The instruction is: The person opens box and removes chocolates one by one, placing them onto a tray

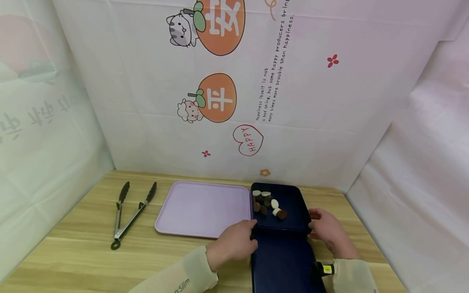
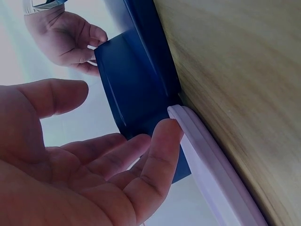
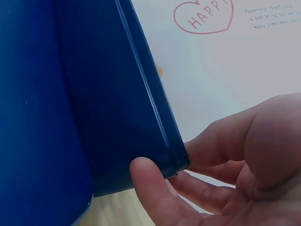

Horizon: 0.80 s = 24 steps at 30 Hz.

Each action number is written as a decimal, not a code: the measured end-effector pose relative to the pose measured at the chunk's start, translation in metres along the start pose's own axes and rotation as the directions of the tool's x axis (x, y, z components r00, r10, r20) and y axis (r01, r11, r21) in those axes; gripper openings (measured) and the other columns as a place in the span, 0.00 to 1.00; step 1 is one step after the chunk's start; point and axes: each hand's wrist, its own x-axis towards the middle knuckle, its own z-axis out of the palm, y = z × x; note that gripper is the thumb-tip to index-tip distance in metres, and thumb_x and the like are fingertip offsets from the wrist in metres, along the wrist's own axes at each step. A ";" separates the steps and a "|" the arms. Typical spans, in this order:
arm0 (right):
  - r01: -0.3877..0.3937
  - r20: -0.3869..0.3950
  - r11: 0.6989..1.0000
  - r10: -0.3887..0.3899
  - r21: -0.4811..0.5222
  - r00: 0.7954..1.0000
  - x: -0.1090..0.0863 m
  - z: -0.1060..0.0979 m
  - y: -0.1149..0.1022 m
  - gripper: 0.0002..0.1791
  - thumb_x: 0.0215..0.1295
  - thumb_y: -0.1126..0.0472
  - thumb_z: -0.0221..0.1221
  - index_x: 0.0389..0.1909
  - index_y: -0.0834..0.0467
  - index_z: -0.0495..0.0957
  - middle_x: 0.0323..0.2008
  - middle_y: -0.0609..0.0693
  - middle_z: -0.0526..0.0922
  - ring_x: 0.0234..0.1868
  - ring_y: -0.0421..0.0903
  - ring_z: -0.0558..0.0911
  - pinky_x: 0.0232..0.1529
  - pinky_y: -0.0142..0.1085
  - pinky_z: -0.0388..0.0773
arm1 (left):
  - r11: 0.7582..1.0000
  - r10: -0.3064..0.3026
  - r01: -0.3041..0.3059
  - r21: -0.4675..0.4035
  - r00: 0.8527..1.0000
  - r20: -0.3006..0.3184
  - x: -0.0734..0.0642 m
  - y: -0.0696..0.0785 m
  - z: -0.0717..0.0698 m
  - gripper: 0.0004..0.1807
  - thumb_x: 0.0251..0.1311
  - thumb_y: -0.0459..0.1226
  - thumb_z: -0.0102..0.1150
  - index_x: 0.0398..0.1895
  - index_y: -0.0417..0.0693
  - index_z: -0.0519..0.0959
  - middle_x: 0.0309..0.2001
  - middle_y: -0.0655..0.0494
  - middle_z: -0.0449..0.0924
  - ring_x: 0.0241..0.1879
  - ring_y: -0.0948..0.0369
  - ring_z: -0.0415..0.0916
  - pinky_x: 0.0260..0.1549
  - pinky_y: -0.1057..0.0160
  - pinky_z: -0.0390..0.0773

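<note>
In the head view a dark blue tray (image 1: 293, 203) holds several small brown, black and white pebble-like pieces (image 1: 264, 202). A second dark blue tray-like piece (image 1: 283, 264) lies directly in front of it. My right hand (image 1: 329, 232) grips the first tray's right front corner; the right wrist view shows thumb and fingers (image 3: 153, 181) on either side of its rim (image 3: 160, 108). My left hand (image 1: 236, 240) is at the left front corner, where the lilac tray (image 1: 205, 209) meets the blue one. Its forefinger (image 2: 162, 155) touches the lilac tray's corner, thumb held apart.
Tongs (image 1: 130, 219) with black tips lie spread on the left of the wooden table (image 1: 73, 252). A printed white cloth (image 1: 311, 122) stands behind, with white cloth walls on both sides. A black strap with a yellow label (image 1: 327, 269) is at the right wrist.
</note>
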 end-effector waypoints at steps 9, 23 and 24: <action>0.017 -0.006 0.999 -0.017 0.032 1.000 0.001 0.000 0.005 0.33 0.65 0.76 0.44 0.72 0.73 0.54 0.67 0.74 0.59 0.54 0.63 0.72 0.39 0.48 0.82 | 1.000 -0.007 0.007 -0.002 1.000 -0.007 0.001 0.001 0.001 0.29 0.66 0.38 0.57 0.70 0.40 0.68 0.64 0.46 0.73 0.63 0.51 0.70 0.59 0.52 0.70; -0.012 -0.007 0.997 0.012 0.081 1.000 0.004 0.000 0.011 0.30 0.69 0.73 0.44 0.73 0.70 0.55 0.68 0.71 0.57 0.58 0.64 0.68 0.40 0.46 0.82 | 1.000 -0.019 0.020 -0.011 1.000 0.024 0.000 -0.007 -0.008 0.29 0.66 0.43 0.58 0.69 0.45 0.71 0.65 0.50 0.72 0.64 0.54 0.68 0.60 0.54 0.69; -0.013 -0.005 0.996 0.013 0.084 1.000 0.004 0.000 0.011 0.31 0.69 0.73 0.44 0.73 0.70 0.54 0.68 0.71 0.57 0.58 0.64 0.68 0.40 0.46 0.82 | 1.000 -0.021 0.021 -0.009 1.000 0.017 -0.001 -0.008 -0.009 0.29 0.66 0.43 0.58 0.69 0.44 0.71 0.65 0.50 0.72 0.64 0.53 0.68 0.60 0.53 0.69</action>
